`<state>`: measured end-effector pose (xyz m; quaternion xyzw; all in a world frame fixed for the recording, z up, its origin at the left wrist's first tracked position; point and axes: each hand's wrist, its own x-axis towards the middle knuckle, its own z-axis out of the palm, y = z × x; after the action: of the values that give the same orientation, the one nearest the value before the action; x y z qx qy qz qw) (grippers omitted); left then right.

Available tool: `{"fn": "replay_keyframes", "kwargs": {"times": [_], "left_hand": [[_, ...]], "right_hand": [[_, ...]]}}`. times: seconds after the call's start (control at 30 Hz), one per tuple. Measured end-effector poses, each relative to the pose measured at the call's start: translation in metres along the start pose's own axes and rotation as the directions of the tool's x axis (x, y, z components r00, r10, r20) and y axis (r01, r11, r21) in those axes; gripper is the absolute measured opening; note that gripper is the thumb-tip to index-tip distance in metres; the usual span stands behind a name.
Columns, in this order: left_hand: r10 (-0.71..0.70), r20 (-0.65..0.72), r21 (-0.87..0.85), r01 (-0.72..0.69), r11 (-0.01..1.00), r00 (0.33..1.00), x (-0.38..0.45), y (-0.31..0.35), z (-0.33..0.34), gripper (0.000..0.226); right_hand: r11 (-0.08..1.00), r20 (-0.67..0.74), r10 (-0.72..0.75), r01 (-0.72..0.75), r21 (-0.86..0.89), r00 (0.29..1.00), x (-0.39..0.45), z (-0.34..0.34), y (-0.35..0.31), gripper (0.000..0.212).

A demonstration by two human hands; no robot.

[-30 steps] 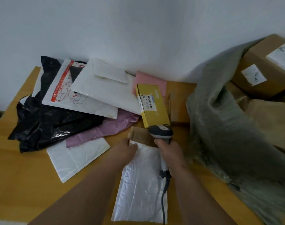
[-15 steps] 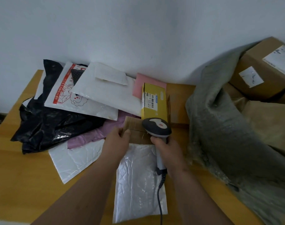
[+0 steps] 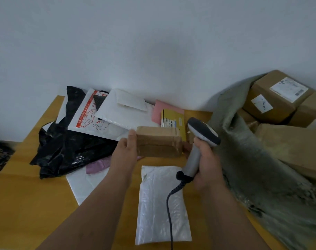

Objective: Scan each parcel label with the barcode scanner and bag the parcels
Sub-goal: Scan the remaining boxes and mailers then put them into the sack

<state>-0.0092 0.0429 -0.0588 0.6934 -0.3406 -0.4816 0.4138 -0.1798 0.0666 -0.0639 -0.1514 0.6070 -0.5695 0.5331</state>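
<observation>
The left hand [image 3: 125, 152] held a taped cardboard parcel [image 3: 159, 141] by its end above the counter [image 3: 27, 204]; the right hand's [image 3: 206, 159] grip wrapped the barcode scanner [image 3: 198, 141] handle just right of that parcel.

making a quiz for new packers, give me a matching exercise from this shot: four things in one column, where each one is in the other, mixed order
Things:
1. barcode scanner
2. small brown box
3. grey woven sack
4. black plastic bag

Places:
A. held in the left hand
B. draped at the table's right side
C. held in the right hand
D. lying at the table's left side

Pairs: 1-C, 2-A, 3-B, 4-D
</observation>
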Motion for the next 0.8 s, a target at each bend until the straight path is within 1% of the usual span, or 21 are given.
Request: {"fn": "replay_keyframes", "kwargs": {"times": [0.07, 0.1, 0.13, 0.2, 0.23, 0.27, 0.33, 0.37, 0.47, 0.53, 0.6, 0.63, 0.7, 0.8], "left_hand": [[-0.009, 0.025, -0.022, 0.01, 1.0, 1.0, -0.002, 0.002, -0.004, 0.047], [-0.012, 0.04, -0.02, 0.012, 1.0, 0.999, -0.003, 0.004, -0.007, 0.043], [-0.014, 0.058, -0.034, 0.016, 0.999, 0.998, -0.005, 0.005, -0.009, 0.037], [-0.028, 0.112, -0.112, 0.041, 0.993, 0.993, -0.008, 0.008, -0.013, 0.021], [-0.036, 0.148, -0.141, 0.057, 0.988, 0.988, -0.009, 0.009, -0.015, 0.015], [-0.042, 0.184, -0.152, 0.071, 0.986, 0.982, -0.011, 0.009, -0.018, 0.016], [-0.037, 0.237, -0.15, 0.074, 0.986, 0.971, -0.015, 0.009, -0.021, 0.024], [-0.027, 0.25, -0.142, 0.064, 0.988, 0.968, -0.016, 0.009, -0.023, 0.026], [0.011, 0.273, -0.117, 0.022, 0.993, 0.962, -0.022, 0.012, -0.027, 0.031], [0.033, 0.312, -0.103, 0.0, 0.995, 0.95, -0.026, 0.014, -0.03, 0.032], [0.06, 0.349, -0.075, -0.036, 0.997, 0.935, -0.03, 0.016, -0.033, 0.028], [0.073, 0.354, -0.049, -0.059, 0.997, 0.932, -0.031, 0.014, -0.034, 0.027], [0.094, 0.323, -0.001, -0.099, 0.995, 0.942, -0.031, 0.01, -0.037, 0.028], [0.078, 0.24, -0.024, -0.075, 0.997, 0.968, -0.031, 0.005, -0.041, 0.02]], "right_hand": [[0.999, -0.017, -0.029, 0.029, -0.026, 0.999, -0.005, 0.003, 0.001, 0.046], [0.998, -0.02, -0.045, 0.044, -0.041, 0.999, -0.007, 0.003, 0.003, 0.045], [0.997, -0.023, -0.057, 0.056, -0.053, 0.998, -0.009, 0.005, 0.005, 0.047], [0.995, -0.025, -0.067, 0.066, -0.069, 0.997, -0.015, 0.008, 0.007, 0.062], [0.996, -0.029, -0.063, 0.061, -0.065, 0.998, -0.016, 0.008, 0.009, 0.065], [0.996, -0.029, -0.062, 0.06, -0.06, 0.998, -0.018, 0.008, 0.009, 0.059], [0.998, -0.03, -0.053, 0.052, -0.043, 0.998, -0.022, 0.007, 0.01, 0.036], [0.999, -0.026, -0.044, 0.043, -0.029, 0.999, -0.024, 0.006, 0.01, 0.028], [1.0, -0.019, -0.018, 0.018, -0.005, 1.0, -0.029, 0.006, 0.012, 0.026], [0.999, -0.024, -0.033, 0.033, 0.013, 0.999, -0.034, 0.009, 0.012, 0.023], [0.998, -0.04, -0.06, 0.06, -0.005, 0.997, -0.039, 0.009, 0.013, 0.026], [0.997, -0.058, -0.079, 0.078, -0.026, 0.995, -0.041, 0.01, 0.014, 0.027], [0.992, -0.074, -0.112, 0.108, -0.057, 0.991, -0.046, 0.01, 0.016, 0.027], [0.99, -0.08, -0.129, 0.123, -0.074, 0.988, -0.054, 0.012, 0.019, 0.022]]}}
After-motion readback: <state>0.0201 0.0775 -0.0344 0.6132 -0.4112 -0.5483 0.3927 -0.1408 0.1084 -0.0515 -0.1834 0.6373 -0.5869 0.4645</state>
